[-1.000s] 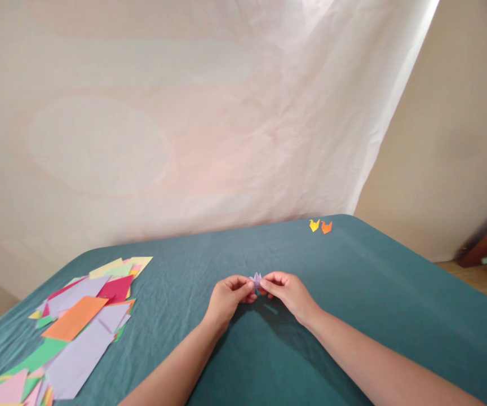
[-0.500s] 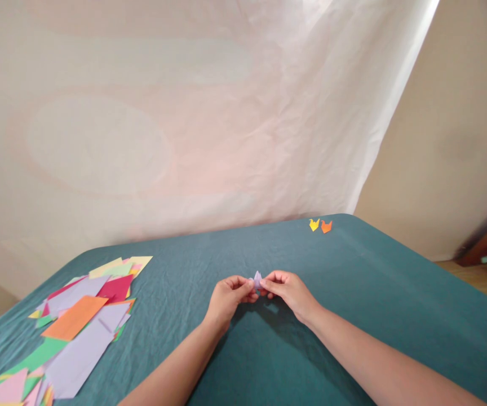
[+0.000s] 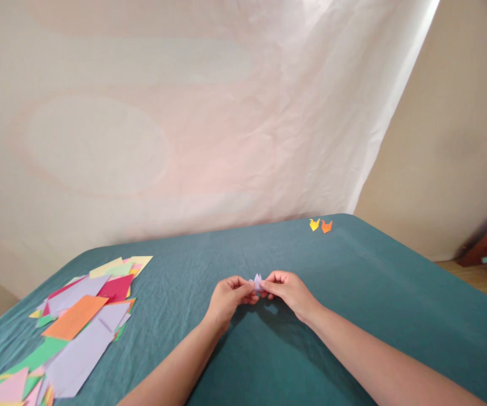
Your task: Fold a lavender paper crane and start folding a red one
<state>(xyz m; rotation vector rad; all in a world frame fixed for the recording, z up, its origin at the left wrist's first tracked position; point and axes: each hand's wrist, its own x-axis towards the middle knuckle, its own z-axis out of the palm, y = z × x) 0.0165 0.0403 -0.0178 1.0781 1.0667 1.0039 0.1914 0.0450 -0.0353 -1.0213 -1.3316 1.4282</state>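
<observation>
A small folded lavender paper (image 3: 257,282) with pointed tips upward is pinched between both hands, just over the middle of the table. My left hand (image 3: 231,296) grips its left side between thumb and fingers. On its right side my right hand (image 3: 288,290) is closed in a like pinch. The fingertips cover the lower and outer parts of the paper. Toward the far right of the table lie two small folded paper birds, a yellow one (image 3: 314,225) and an orange one (image 3: 327,226), side by side.
A green cloth (image 3: 209,254) covers the table. Loose coloured paper sheets (image 3: 85,349) are spread in a heap along the left side. Behind the table hangs a pale sheet (image 3: 209,141). At the right edge stands a dark red-brown object (image 3: 486,248) with small light-blue shapes on it.
The tips of the folded lavender paper have spread slightly apart. Both hands hold it in nearly the same place.
</observation>
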